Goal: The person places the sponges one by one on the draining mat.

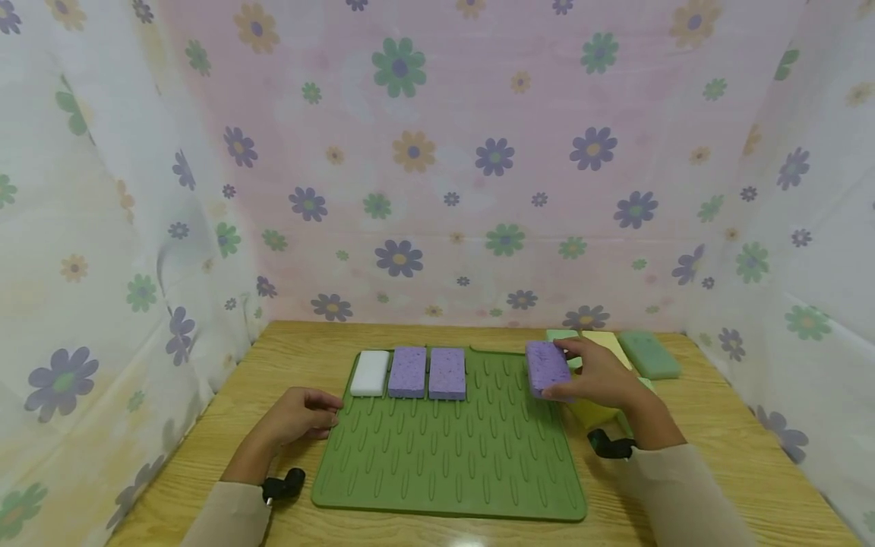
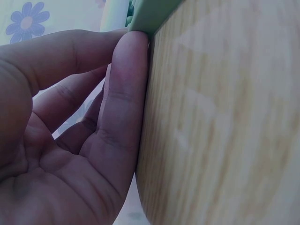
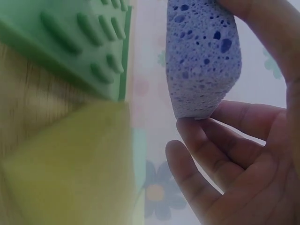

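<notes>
In my right hand (image 1: 601,374) a purple sponge (image 1: 547,368) is pinched between thumb and fingers, tilted and held above the right side of the green ridged mat (image 1: 444,463). Its porous face (image 3: 204,51) shows close up in the right wrist view. My left hand (image 1: 301,416) rests on the table at the mat's left edge, its fairly straight fingertips touching that edge (image 2: 152,16). Along the mat's back edge lie a white sponge (image 1: 370,373) and, to its right, two purple sponges (image 1: 408,372), side by side in a row.
Right of the mat, partly behind my right hand, lie a yellow sponge (image 3: 79,164), a pale yellow one (image 1: 604,342), a light green one (image 1: 562,333) and a darker green one (image 1: 651,355). Flowered cloth (image 1: 444,175) walls the wooden table (image 1: 232,403) at back and sides.
</notes>
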`<state>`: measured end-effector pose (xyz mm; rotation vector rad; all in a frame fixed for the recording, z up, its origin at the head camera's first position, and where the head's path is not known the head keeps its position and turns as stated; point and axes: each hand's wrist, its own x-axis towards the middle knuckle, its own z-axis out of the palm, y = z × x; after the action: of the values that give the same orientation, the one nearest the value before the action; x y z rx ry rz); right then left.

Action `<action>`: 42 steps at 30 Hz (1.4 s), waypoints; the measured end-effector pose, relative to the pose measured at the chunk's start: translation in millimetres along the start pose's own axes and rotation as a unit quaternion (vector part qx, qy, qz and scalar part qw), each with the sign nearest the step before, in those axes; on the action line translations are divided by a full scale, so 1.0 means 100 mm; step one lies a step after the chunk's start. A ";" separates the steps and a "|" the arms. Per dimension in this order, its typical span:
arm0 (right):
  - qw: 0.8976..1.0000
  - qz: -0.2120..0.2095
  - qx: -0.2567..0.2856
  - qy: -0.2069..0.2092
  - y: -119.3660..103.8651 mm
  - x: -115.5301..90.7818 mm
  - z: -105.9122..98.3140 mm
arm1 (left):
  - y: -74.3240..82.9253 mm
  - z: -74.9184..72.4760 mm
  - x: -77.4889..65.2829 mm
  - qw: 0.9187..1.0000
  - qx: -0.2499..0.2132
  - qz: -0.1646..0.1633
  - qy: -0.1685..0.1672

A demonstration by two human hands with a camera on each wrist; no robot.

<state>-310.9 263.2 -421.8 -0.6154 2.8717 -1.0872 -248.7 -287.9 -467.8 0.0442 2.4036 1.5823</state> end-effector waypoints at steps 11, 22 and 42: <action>0.999 -0.005 0.041 -0.018 -0.14 0.12 0.20 | 0.02 0.00 -0.02 1.000 0.001 -0.003 0.001; 0.999 0.000 0.042 -0.013 -0.25 0.25 0.36 | 0.02 0.00 -0.02 1.000 0.001 -0.002 0.001; 1.000 -0.002 0.023 0.008 -0.39 0.45 0.65 | 0.00 0.00 0.00 1.000 0.005 0.002 -0.001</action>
<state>-329.0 179.3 -440.6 -0.6135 2.8521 -1.1593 -248.3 -288.0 -467.6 0.0521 2.4112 1.5725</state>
